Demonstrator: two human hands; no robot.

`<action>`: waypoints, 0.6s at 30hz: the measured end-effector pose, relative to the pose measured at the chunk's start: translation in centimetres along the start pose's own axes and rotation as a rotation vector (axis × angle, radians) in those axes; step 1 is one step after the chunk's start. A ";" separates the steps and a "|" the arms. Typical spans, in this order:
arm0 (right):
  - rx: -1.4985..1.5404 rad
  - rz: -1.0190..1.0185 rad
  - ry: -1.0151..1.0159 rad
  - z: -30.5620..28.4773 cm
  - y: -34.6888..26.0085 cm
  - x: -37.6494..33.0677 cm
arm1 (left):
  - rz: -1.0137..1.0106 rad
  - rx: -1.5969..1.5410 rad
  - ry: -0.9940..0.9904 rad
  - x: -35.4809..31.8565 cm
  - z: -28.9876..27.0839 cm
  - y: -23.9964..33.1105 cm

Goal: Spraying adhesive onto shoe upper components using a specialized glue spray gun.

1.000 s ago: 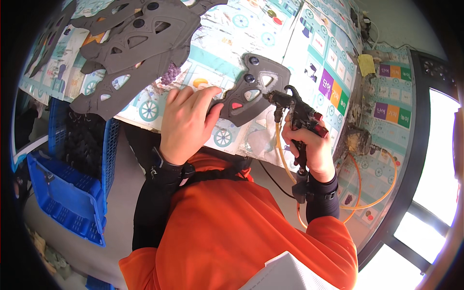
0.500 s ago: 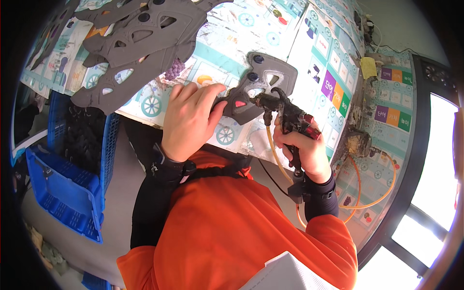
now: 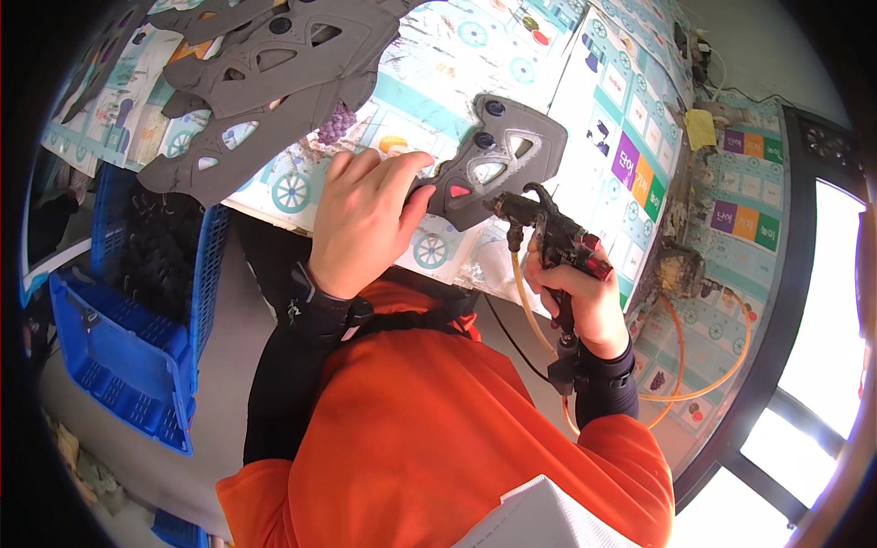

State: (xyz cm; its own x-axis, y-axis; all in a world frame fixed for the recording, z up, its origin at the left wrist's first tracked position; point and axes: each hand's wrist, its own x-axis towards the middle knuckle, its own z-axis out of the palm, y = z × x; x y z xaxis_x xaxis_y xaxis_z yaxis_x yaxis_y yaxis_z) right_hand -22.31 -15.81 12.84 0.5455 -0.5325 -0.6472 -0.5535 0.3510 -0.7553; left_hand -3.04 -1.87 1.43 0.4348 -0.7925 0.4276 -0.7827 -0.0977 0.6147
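Observation:
My left hand pinches the near corner of a flat grey cut-out piece with several holes, holding it just above the patterned table cover. My right hand grips a dark spray gun by its handle. The gun's nozzle points at the grey piece's lower edge, almost touching it. An orange hose runs from the gun down and around to the right.
A pile of similar grey cut-out pieces lies at the back left of the table. A blue plastic crate holding dark pieces stands on the floor to my left. A glue-crusted pot sits at the table's right edge, near a window.
My left hand has shifted the grey piece slightly right and away from me. The spray gun in my right hand has followed, staying at the piece's lower edge.

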 end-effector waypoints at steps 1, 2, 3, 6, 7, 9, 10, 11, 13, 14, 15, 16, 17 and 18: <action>-0.031 0.015 0.045 0.1 0.0 0.0 | 0.005 -0.004 -0.021 0.0 0.0 0.0; -0.019 -0.005 0.024 0.2 -0.1 0.1 | 0.002 -0.001 0.002 0.0 0.0 0.0; 0.008 -0.001 -0.010 0.3 -0.2 0.2 | 0.001 -0.001 0.001 0.0 0.0 0.0; 0.029 0.000 -0.061 0.6 -0.5 0.5 | -0.005 0.001 0.004 -0.1 0.0 0.0; 0.027 0.000 -0.072 0.7 -0.5 0.6 | -0.007 0.001 -0.021 -0.1 0.0 0.0; 0.027 0.010 -0.083 0.9 -0.7 0.7 | -0.011 -0.005 0.006 -0.1 0.1 -0.1; -0.001 0.050 -0.055 1.0 -0.8 0.7 | -0.007 -0.005 -0.018 -0.1 0.1 -0.1; 0.029 0.022 -0.091 1.1 -0.9 0.7 | -0.013 -0.011 0.006 -0.1 0.1 -0.1; 0.045 0.060 -0.086 1.4 -1.0 0.6 | -0.007 -0.007 -0.009 -0.1 0.1 0.0; 0.045 0.062 -0.086 1.5 -1.0 0.5 | -0.009 -0.014 0.016 0.0 0.1 0.0; 0.051 0.076 -0.090 1.6 -1.0 0.5 | -0.008 -0.014 0.017 0.0 0.1 0.0; 0.015 0.140 -0.035 1.7 -0.9 0.4 | -0.009 -0.006 -0.011 0.0 0.1 0.0; 0.056 0.092 -0.094 1.8 -0.8 0.3 | -0.007 -0.013 0.017 0.0 0.0 0.0; 0.030 0.095 -0.085 1.8 -0.7 0.2 | -0.013 -0.010 0.013 0.0 0.0 0.0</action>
State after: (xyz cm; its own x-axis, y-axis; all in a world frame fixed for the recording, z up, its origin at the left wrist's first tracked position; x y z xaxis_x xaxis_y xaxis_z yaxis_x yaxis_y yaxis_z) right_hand -20.68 -14.83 13.07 0.5433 -0.4291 -0.7216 -0.5869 0.4205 -0.6919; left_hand -3.08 -1.88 1.45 0.4507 -0.7835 0.4278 -0.7722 -0.1017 0.6272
